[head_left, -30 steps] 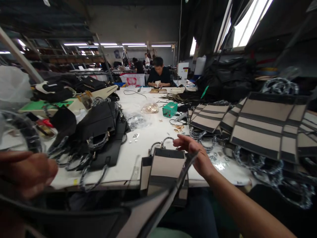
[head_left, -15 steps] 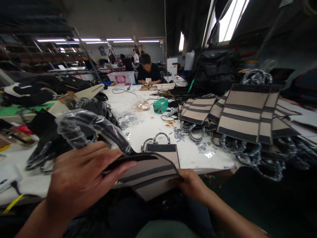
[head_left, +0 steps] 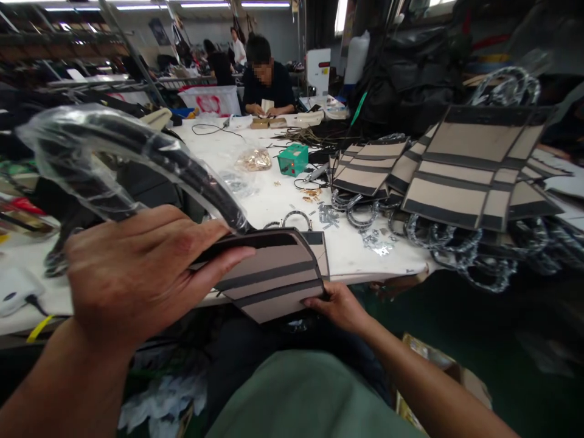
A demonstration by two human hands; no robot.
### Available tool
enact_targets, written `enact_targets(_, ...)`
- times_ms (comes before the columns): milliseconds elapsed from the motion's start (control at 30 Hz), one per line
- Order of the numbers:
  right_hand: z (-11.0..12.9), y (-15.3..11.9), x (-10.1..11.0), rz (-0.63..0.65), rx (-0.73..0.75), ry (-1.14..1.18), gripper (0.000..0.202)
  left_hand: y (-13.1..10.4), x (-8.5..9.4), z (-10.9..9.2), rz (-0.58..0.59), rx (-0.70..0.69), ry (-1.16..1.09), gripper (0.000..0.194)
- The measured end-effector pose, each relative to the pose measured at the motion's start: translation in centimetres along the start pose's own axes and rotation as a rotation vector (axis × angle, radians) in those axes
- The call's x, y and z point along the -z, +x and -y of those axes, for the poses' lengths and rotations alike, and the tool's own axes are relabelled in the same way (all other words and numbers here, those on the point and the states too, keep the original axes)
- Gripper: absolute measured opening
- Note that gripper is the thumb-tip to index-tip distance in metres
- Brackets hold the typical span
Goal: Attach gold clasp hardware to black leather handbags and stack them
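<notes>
In the head view, a beige bag panel (head_left: 274, 274) with dark stripes and dark edging is held up before me over my lap. A black handle (head_left: 177, 159) wrapped in clear plastic rises from its upper edge. My left hand (head_left: 146, 274) is closed around that edge near the handle, thumb on the striped face. At the panel's right edge, my right hand (head_left: 340, 307) pinches it with the thumb in front; its other fingers are partly hidden behind. Just beyond, another panel (head_left: 322, 252) with a ring-shaped handle lies on the white table (head_left: 219, 146), partly covered.
A pile of striped panels (head_left: 460, 164) with plastic-wrapped handles overhangs the table's right side. A green box (head_left: 293, 159), a bag of gold-coloured parts (head_left: 254, 159) and scattered metal bits (head_left: 328, 216) lie mid-table. A co-worker (head_left: 267, 79) sits at the far end.
The view has tilted downward, showing more of my lap and the floor. Both hands keep their grip on the panel, and its handle appears higher and further left.
</notes>
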State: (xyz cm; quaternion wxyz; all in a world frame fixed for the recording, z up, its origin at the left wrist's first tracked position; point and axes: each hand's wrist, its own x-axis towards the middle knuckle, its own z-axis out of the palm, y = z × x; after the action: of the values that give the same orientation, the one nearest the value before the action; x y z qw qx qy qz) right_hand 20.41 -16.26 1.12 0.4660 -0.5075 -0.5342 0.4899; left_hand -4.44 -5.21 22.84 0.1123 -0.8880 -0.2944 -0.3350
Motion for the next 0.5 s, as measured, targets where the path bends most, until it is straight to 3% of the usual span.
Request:
enact_targets(100,-1.9,-0.6,-0.6,0.063,-0.041,-0.038,0.025,0.4,-0.7,-0.7,-0.024,-0.253,0.153,0.033)
enact_targets(133,-2.5,-0.6,-0.8,0.047,-0.054,-0.041,0.025,0.5,-1.1,-0.8,0.005,-0.274,0.153,0.033)
enact_targets(200,-3.4,-0.4,-1.0,-0.008,-0.082,-0.024,0.026,0.9,-2.0,-0.5,0.104,-0.217,0.137,0.033)
enact_targets(333,-4.1,0.0,-1.1,-0.028,-0.115,0.011,0.03,1.6,-4.3,0.8,0.271,0.027,0.117,0.045)
enact_targets(500,-3.0,-0.1,-1.1,-0.012,-0.125,0.014,0.033,2.2,-5.7,2.3,0.225,0.106,0.061,0.045)
